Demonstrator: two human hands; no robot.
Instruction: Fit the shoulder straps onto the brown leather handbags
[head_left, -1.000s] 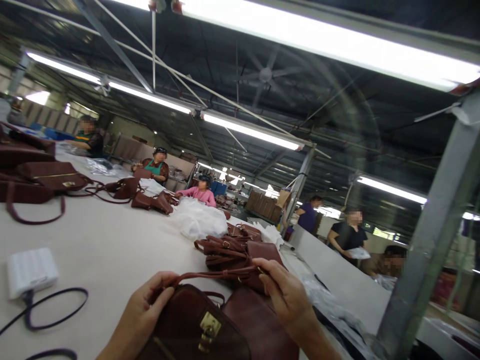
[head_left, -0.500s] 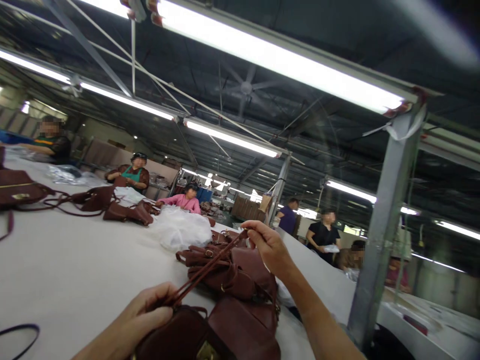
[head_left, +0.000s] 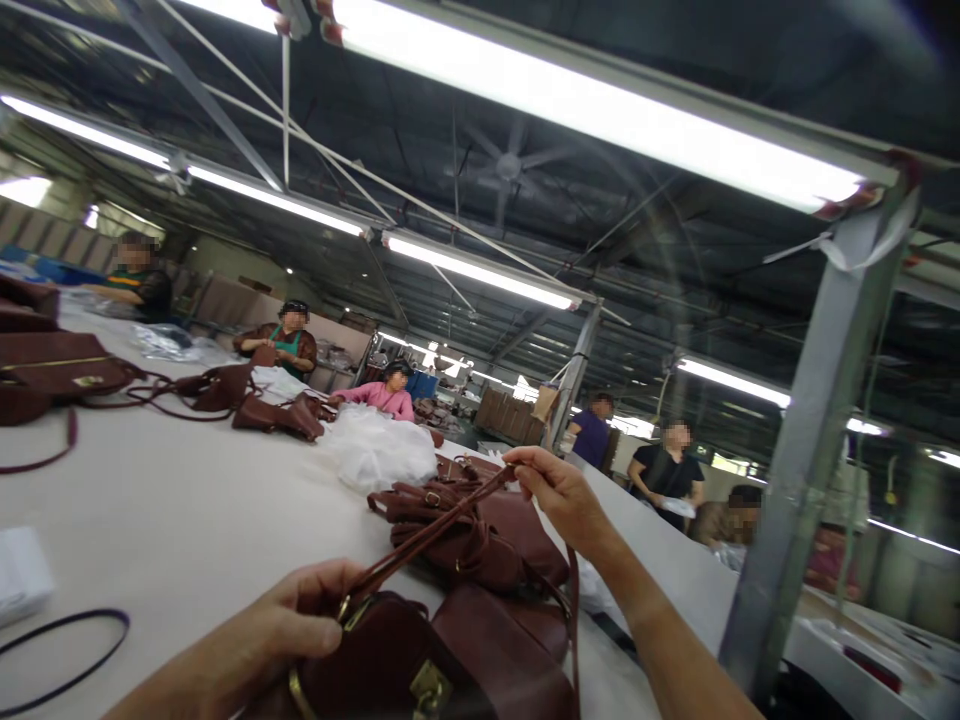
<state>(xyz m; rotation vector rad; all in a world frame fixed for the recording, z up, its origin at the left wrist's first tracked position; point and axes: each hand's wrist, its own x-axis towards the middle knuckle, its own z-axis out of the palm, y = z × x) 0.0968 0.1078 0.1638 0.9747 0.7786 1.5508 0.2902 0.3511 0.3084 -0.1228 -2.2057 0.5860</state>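
Observation:
A dark brown leather handbag with a brass clasp lies close to me at the bottom of the view. My left hand is closed on the thin strap near the brass ring at the bag's top. Stretched up and to the right, the doubled brown strap runs to my right hand, which pinches its far end between thumb and fingers. Behind it, more brown bags lie in a pile with their straps bundled. The lower part of the near bag is cut off by the frame.
White wrapping is heaped beyond the pile. More brown bags lie along the left of the white table. A dark cord loop rests at lower left. A metal post stands at right. Several people work farther off.
The camera view has shifted slightly left, bringing a white packet into sight at the left edge. Both hands keep hold of the strap, which stays stretched between them.

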